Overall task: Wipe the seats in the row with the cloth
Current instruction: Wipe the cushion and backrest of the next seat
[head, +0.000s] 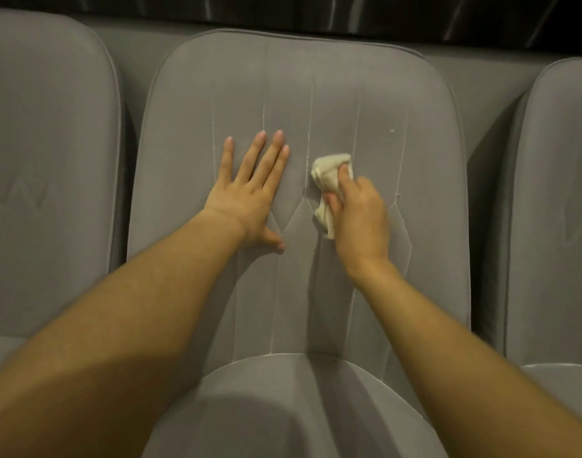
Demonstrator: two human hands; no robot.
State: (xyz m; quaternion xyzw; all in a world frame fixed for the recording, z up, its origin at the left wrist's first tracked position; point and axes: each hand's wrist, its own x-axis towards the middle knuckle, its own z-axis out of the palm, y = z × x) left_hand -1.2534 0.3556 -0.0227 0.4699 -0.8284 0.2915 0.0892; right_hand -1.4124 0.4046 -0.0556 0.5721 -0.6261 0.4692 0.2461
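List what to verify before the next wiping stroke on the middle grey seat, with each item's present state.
1. Right hand grips the crumpled cream cloth: ok.
2. Cloth lies against the grey upholstered middle backrest: ok.
3. Left hand flat on that backrest, apart from the cloth: ok.
4. Small white speck, up and right of the cloth, wiped away: not ok.
5. Neighbouring grey seat on the left already wiped: cannot tell.

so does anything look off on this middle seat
A white speck sits on the backrest, up and right of the cloth, and several seams carry whitish lines against the grey fabric. No tear or spill shows.
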